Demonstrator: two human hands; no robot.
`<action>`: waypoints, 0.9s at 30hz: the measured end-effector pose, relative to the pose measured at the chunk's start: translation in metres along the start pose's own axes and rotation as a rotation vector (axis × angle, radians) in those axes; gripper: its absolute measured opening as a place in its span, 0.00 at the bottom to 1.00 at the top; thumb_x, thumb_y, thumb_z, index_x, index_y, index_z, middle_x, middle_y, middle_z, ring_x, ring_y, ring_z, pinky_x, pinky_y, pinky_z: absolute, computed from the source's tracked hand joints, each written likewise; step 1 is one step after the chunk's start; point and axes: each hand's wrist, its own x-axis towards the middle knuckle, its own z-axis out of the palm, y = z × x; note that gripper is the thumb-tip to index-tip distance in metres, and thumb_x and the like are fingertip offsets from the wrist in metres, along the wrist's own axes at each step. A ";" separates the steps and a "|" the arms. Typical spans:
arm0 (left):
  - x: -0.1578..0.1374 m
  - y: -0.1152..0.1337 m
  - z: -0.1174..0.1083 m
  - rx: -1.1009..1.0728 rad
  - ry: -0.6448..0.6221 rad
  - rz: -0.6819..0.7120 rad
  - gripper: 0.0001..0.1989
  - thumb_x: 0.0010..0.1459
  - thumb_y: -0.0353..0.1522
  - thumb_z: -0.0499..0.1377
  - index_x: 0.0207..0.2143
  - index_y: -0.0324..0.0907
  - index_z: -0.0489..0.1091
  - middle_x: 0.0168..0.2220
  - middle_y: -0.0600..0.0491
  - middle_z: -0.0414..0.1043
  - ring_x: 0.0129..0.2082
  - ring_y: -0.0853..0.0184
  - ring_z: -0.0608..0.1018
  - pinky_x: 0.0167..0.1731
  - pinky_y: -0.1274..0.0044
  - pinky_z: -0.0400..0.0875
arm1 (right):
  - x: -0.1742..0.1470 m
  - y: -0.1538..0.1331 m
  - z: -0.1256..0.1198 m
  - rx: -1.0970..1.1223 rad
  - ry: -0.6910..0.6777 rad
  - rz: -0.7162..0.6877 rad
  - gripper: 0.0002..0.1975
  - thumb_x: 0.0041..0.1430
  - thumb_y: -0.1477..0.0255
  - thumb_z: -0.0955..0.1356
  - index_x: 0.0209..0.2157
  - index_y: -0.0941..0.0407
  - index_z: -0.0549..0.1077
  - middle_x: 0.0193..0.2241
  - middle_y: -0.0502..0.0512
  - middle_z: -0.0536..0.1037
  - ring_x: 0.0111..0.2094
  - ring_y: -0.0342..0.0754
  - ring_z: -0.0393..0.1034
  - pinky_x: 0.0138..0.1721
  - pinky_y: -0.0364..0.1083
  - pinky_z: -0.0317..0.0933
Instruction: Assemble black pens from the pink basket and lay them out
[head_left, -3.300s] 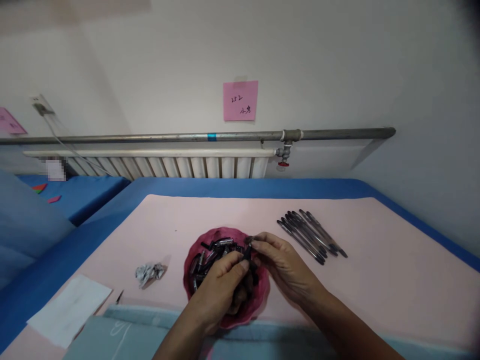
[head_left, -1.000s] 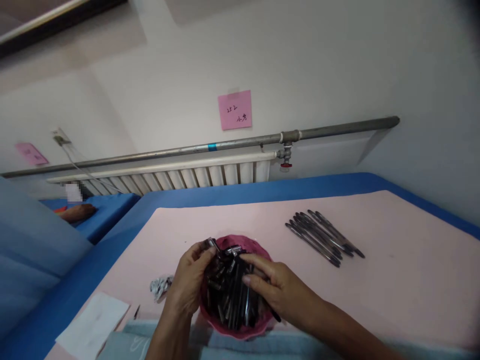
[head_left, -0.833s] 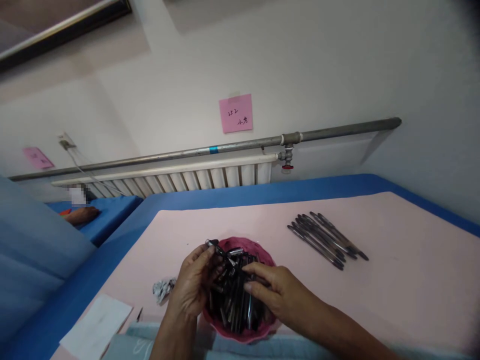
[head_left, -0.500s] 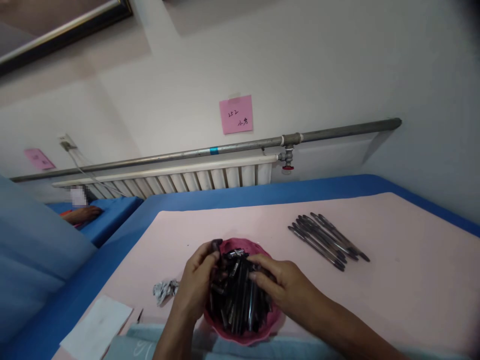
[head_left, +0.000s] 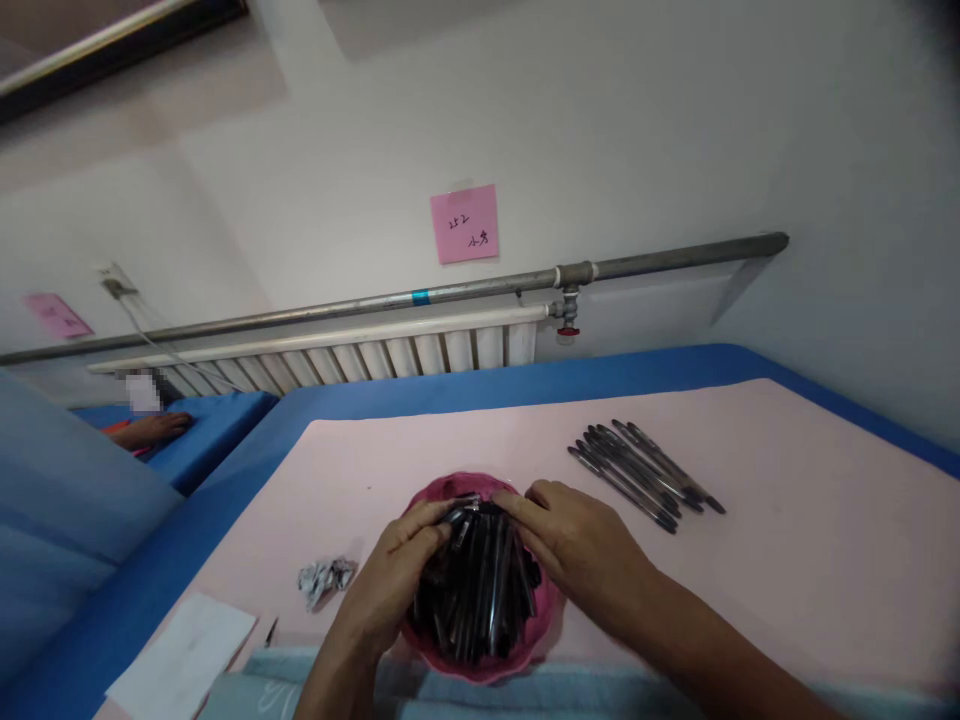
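Note:
A pink scalloped basket [head_left: 553,612] stands near the table's front edge, filled with black and clear pen parts [head_left: 480,590]. Over its left side, my left hand [head_left: 397,565] has thumb and forefinger closed on a small dark piece that looks like a pen cap [head_left: 455,516]. My right hand [head_left: 581,540] reaches in across the right rim. Its fingers are bent together at the top of the heap, and what they grip is hidden. To the right, several black-tipped clear pens [head_left: 630,470] lie side by side in a slanted group.
Crumpled foil or paper [head_left: 326,580] lies left of the basket, with a white sheet [head_left: 184,655] and a small dark sliver [head_left: 271,631] nearer. Pink paper [head_left: 810,480] covers the blue table. A radiator [head_left: 405,355] runs behind. Another person's hand [head_left: 161,430] rests at far left.
My left hand has lowered the dark piece from above the rim toward the heap. My right fingers have shifted to the heap's far end, close to the left fingers. The view has shifted slightly.

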 end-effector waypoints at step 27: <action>0.000 -0.004 0.008 -0.056 0.031 -0.026 0.20 0.50 0.40 0.58 0.46 0.43 0.67 0.36 0.51 0.74 0.37 0.63 0.73 0.35 0.74 0.67 | -0.004 0.024 -0.010 -0.054 -0.055 0.286 0.05 0.57 0.79 0.61 0.30 0.58 0.67 0.33 0.57 0.72 0.36 0.48 0.63 0.36 0.44 0.55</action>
